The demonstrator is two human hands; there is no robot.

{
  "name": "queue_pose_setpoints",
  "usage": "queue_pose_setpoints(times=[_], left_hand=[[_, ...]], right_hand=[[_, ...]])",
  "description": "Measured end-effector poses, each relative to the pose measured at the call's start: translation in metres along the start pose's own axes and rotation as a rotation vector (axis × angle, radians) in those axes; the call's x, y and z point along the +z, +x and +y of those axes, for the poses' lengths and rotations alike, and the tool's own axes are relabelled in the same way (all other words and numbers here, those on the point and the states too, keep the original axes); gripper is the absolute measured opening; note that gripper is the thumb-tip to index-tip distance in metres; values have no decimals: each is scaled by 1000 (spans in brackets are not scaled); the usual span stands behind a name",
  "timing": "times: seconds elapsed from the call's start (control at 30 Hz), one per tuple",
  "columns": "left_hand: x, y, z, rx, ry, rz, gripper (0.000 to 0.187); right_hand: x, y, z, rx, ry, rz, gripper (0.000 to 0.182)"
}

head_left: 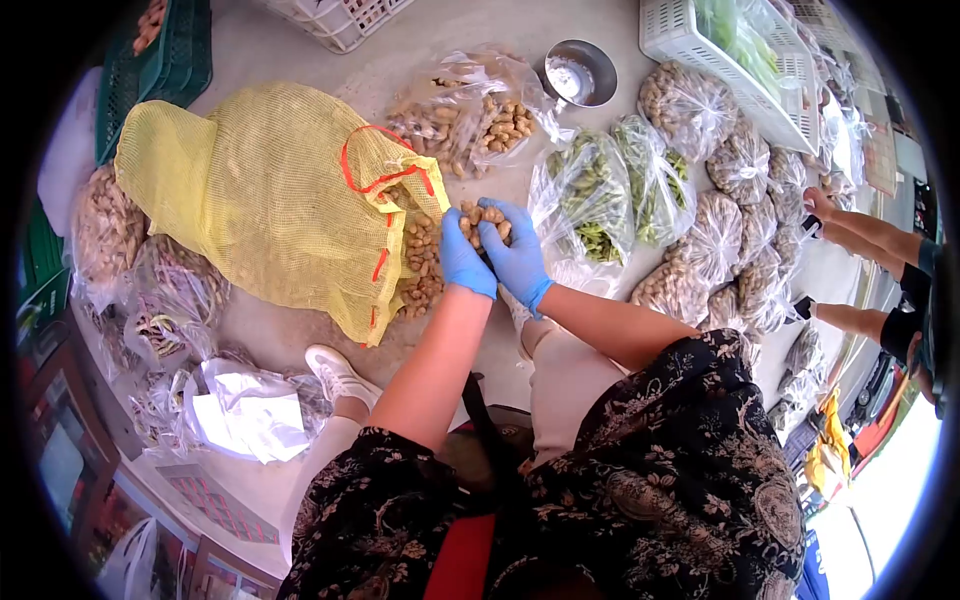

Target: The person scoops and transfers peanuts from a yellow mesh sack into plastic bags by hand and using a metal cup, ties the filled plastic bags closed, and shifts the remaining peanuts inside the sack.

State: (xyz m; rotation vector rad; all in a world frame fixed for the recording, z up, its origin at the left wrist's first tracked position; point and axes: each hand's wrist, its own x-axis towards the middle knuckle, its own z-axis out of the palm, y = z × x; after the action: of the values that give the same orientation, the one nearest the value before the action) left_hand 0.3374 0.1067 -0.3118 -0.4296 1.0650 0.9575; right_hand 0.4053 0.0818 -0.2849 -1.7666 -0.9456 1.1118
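Note:
Both my hands wear blue gloves and are cupped together around a small pile of peanuts (486,222). My left hand (467,262) is on the left side of the pile, beside the mouth of a yellow mesh sack (280,200) with red stitching. My right hand (515,255) closes around the pile from the right. More peanuts (421,262) show in the sack's opening. Above my hands lies an open clear bag of peanuts (470,115). To the right of them is a clear bag of green pods (590,195).
A metal bowl (580,73) stands at the top. Many filled clear bags (715,235) and a white crate (735,70) are at right. Green crates (150,80), filled bags (105,235) and white paper (250,420) are at left. People's legs (870,235) show at far right.

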Motion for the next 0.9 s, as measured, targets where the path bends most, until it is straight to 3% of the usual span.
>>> queue_pose_setpoints(times=[0.07,0.13,0.2,0.23,0.27,0.33,0.43,0.53,0.57,0.6,0.67,0.73,0.87,0.9], left_hand=[[44,34,-6,118,138,-8,30],[106,13,11,317,303,-29,34],[135,29,13,387,387,-69,37],[141,58,9,445,531,-47,36],[152,68,8,490,688,-16,48],[166,61,1,533,1033,99,61],[168,71,-1,569,1564,104,67],[171,82,31,330,1330,-318,58],[178,70,48,204,1242,-431,54],[186,59,65,72,1157,-526,51],[184,65,101,275,1499,-547,57],[175,75,128,512,1757,-410,61],[170,72,159,824,2182,-96,53],[170,73,165,825,2316,-67,48]], right_hand=[[-9,40,20,-33,232,144,30],[-4,75,0,-66,431,210,29],[-9,105,-18,58,736,216,29],[-19,123,-18,99,756,152,30],[-20,135,-13,113,866,187,30],[-25,145,3,164,1034,237,30],[-27,158,20,303,1194,187,28],[-17,177,-8,507,1084,225,28],[-3,202,10,439,1121,277,31],[-5,202,-3,568,1030,195,34],[-5,210,-26,544,988,82,38],[-21,218,-35,642,1051,-95,41],[-44,194,-60,443,850,-151,48],[-49,203,-54,648,1006,-203,63]])
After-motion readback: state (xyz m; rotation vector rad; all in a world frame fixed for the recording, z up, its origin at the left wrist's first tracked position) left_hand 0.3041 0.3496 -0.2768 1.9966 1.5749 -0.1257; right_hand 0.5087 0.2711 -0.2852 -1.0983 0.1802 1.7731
